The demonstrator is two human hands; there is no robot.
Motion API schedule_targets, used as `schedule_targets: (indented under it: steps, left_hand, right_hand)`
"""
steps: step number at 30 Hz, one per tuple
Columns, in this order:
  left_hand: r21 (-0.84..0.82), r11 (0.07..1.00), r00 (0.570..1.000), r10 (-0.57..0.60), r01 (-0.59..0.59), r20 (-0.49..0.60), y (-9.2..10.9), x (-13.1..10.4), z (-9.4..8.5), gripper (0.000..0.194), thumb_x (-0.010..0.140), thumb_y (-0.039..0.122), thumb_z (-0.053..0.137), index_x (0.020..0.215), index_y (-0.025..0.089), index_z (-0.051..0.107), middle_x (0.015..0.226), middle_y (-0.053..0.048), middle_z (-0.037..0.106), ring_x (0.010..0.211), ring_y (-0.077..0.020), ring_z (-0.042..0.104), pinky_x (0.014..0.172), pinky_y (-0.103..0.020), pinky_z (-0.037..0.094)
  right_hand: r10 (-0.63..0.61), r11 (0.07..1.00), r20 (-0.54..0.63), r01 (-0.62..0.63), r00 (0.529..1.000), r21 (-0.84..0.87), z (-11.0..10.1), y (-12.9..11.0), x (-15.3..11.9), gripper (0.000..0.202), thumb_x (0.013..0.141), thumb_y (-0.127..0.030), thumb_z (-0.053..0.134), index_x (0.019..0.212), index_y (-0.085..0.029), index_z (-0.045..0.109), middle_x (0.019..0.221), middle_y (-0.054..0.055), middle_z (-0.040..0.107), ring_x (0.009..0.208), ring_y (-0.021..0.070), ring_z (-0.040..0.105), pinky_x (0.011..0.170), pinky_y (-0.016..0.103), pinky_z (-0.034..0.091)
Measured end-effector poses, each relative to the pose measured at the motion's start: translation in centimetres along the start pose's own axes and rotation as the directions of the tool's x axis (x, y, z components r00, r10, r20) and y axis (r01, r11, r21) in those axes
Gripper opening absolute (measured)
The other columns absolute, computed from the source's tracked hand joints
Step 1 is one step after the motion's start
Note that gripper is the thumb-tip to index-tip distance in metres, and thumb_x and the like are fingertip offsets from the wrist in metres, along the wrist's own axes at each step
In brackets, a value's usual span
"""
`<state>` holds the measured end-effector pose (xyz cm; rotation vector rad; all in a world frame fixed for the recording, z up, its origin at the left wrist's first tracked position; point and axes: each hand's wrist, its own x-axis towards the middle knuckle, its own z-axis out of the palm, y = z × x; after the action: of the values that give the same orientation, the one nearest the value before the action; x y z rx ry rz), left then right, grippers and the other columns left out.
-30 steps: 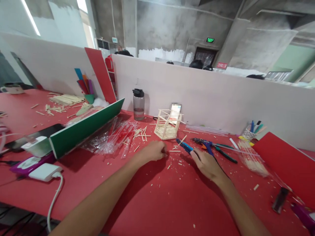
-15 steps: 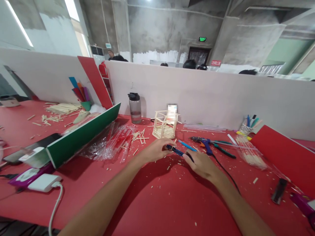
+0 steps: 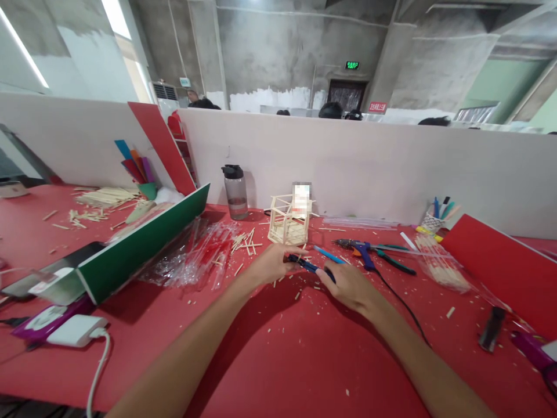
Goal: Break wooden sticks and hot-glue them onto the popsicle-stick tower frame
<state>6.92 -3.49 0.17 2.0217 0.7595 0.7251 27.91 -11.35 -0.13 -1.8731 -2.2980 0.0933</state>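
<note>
My right hand point(image 3: 346, 284) is closed around the blue handles of a pair of pliers point(image 3: 308, 266), whose dark jaws point left. At those jaws, my left hand point(image 3: 276, 264) has its fingers curled in; what they pinch is too small or hidden to make out. Just behind my hands stands an open frame of thin wooden sticks point(image 3: 287, 223), with a phone point(image 3: 301, 199) upright against its back. A blue pen point(image 3: 328, 254) lies beyond my right hand. Small wood bits are scattered on the red table point(image 3: 278, 360) beneath.
To the right lie a glue gun point(image 3: 363, 251), green-handled pliers point(image 3: 398, 262) and a bag of sticks point(image 3: 441, 264). On the left are loose sticks point(image 3: 245, 241), clear plastic wrappers point(image 3: 191, 255), a green board point(image 3: 145, 247) and a bottle point(image 3: 235, 194). A white partition point(image 3: 369, 168) closes the back.
The view has shifted slightly, and both hands appear a little further left in it. The pliers remain in my right hand, with my left hand still at their jaws.
</note>
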Motion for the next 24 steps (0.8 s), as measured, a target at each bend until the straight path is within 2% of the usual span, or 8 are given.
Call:
schedule_targets:
  steps: [9,13,15,19,22,24]
  left_hand:
    - [-0.033,0.999,0.999,-0.043,0.044,0.024,-0.3,0.1,-0.1,0.038,0.071,0.012,0.067,0.108,0.020,0.074,0.105,-0.007,0.075,0.092,-0.0176,0.068,0.083,-0.029,0.053]
    - [0.002,1.000,0.999,0.011,-0.011,-0.037,-0.4,0.1,-0.2,0.038,0.072,0.019,0.070,0.110,0.020,0.073,0.109,-0.008,0.074,0.100,-0.0208,0.067,0.087,-0.030,0.052]
    - [-0.002,1.000,0.999,0.012,-0.013,-0.052,-0.1,0.1,-0.4,0.037,0.072,0.021,0.070,0.109,0.019,0.074,0.107,-0.009,0.074,0.096,-0.0211,0.068,0.085,-0.030,0.053]
    - [-0.026,0.994,0.994,-0.105,0.104,-0.016,0.7,-0.2,-1.4,0.039,0.073,0.023,0.067,0.112,0.017,0.072,0.104,-0.010,0.074,0.081,-0.0193,0.070,0.074,-0.028,0.055]
    - [-0.014,0.995,0.995,-0.102,0.102,-0.008,0.8,-0.5,-2.5,0.036,0.072,0.025,0.067,0.107,0.019,0.074,0.108,-0.008,0.073,0.085,-0.0190,0.070,0.079,-0.028,0.054]
    - [0.052,0.996,0.997,-0.078,0.079,-0.023,0.5,-0.6,-2.8,0.030,0.072,0.025,0.067,0.101,0.022,0.076,0.107,-0.006,0.074,0.086,-0.0191,0.069,0.079,-0.027,0.053]
  right_hand:
    - [0.018,0.999,0.025,-0.017,1.000,-0.032,0.3,-0.1,0.4,0.049,0.098,-0.049,0.029,0.085,-0.018,0.065,0.083,0.011,0.071,0.075,0.0251,0.064,0.064,0.032,0.034]
    - [0.027,0.997,-0.004,-0.027,1.000,-0.077,0.3,0.2,0.5,0.049,0.098,-0.048,0.029,0.089,-0.018,0.067,0.087,0.012,0.072,0.079,0.0269,0.066,0.065,0.032,0.036]
    - [0.026,0.995,-0.009,-0.027,1.000,-0.097,0.1,0.2,0.6,0.050,0.098,-0.048,0.029,0.090,-0.019,0.068,0.089,0.012,0.073,0.081,0.0273,0.067,0.066,0.032,0.036]
    - [0.054,0.992,0.015,-0.052,0.998,-0.119,-0.6,0.6,0.7,0.054,0.097,-0.053,0.027,0.093,-0.020,0.069,0.089,0.012,0.074,0.083,0.0285,0.067,0.069,0.032,0.039]
    - [0.110,0.986,0.031,-0.106,0.993,-0.127,-1.3,1.5,0.3,0.055,0.096,-0.057,0.028,0.095,-0.020,0.068,0.093,0.013,0.074,0.087,0.0301,0.068,0.071,0.033,0.040]
    - [0.164,0.979,0.044,-0.158,0.985,-0.128,-1.7,2.3,-0.3,0.056,0.096,-0.058,0.028,0.100,-0.019,0.067,0.098,0.015,0.073,0.091,0.0311,0.067,0.073,0.034,0.041]
